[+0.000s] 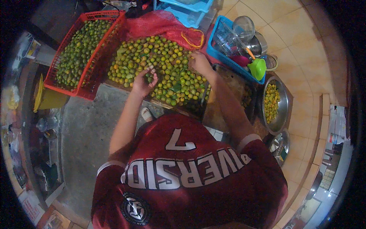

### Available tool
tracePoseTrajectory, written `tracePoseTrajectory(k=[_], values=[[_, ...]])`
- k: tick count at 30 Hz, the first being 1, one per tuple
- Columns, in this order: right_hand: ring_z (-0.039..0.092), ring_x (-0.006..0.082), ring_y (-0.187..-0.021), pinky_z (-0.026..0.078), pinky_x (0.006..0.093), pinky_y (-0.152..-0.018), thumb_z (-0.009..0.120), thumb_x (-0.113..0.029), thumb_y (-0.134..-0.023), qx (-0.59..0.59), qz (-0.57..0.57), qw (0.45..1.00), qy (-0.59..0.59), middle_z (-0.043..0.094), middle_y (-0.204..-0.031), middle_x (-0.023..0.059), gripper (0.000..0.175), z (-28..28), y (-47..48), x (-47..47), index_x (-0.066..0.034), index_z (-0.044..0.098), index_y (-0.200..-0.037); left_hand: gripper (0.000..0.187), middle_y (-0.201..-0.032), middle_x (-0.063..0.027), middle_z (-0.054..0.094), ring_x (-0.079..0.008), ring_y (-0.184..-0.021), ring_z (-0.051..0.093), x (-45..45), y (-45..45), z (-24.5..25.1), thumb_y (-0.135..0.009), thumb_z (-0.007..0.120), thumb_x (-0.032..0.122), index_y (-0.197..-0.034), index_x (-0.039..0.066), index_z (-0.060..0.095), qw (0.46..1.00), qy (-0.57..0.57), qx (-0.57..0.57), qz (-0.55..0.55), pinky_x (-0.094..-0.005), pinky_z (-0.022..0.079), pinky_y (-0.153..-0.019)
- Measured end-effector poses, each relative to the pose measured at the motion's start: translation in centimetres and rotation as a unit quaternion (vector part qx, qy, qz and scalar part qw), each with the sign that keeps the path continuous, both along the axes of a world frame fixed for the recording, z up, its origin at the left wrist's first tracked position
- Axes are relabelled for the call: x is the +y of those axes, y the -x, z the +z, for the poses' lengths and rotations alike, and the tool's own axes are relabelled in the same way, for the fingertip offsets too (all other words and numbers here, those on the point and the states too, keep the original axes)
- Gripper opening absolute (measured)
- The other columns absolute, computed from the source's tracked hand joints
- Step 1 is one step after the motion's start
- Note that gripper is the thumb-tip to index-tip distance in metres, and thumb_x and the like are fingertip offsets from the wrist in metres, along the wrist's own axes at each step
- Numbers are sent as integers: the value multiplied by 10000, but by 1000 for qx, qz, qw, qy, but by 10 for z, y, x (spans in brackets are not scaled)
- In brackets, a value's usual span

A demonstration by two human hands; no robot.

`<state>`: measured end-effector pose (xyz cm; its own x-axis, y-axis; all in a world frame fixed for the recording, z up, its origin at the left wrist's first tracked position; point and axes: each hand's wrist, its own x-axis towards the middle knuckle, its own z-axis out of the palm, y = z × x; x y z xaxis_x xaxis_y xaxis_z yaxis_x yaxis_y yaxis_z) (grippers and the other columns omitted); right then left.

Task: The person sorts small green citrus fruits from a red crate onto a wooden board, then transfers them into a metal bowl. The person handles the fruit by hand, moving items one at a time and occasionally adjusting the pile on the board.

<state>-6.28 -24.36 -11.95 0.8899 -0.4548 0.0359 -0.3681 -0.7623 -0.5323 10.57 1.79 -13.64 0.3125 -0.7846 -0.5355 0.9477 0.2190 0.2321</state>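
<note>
Many small green and yellow citrus fruits (177, 83) lie spread over a low table, with a few leaves among them. Above the left part of this pile is my left hand (145, 81), palm partly up and fingers curled apart; whether a fruit rests in it is unclear. My right hand (200, 63) is at the pile's far right edge, its fingertips bent down by the fruits; what they hold is hidden. A red plastic crate (98, 54) full of greener citrus stands to the left. Beyond the pile lies a red mesh sack (160, 25) with a yellow drawstring.
At the right, a blue basin (211, 43) holds metal pots, clear containers and a green ladle (258, 69). Nearer me on that side stands a steel bowl (283, 111) with yellow cut fruit pieces. A dark-edged board (228, 83) adjoins the pile. Blue trays (186, 17) stand beyond the sack.
</note>
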Motion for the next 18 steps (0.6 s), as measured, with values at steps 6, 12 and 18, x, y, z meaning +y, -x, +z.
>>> tracePoseTrajectory(k=[6,12,18], values=[[553,356,-1125,456,450,-962,489,-63,-838,72,36,982,173,551,-1244,182,358,-17,-34,1,-93,632,-1164,244,-1021,-103,590,-231,-910,571,9,11,-1,-939,534,102,-1170,25,542,999,36,-4,-18,-350,537,-820],[621,348,-980,488,442,-915,669,-45,-735,52,48,987,145,620,-1111,163,353,-1,-37,8,-101,671,-1084,260,-1076,-103,586,-244,-952,574,14,10,2,-968,510,156,-1187,20,541,999,28,-27,-2,-363,536,-853],[651,288,-865,531,381,-790,754,-93,-720,-130,142,964,-181,644,-1013,154,432,51,-33,82,-101,665,-1143,289,-1085,-110,575,-278,-982,585,-5,22,12,-987,458,244,-1173,42,550,998,-11,-44,-46,-419,518,-936]])
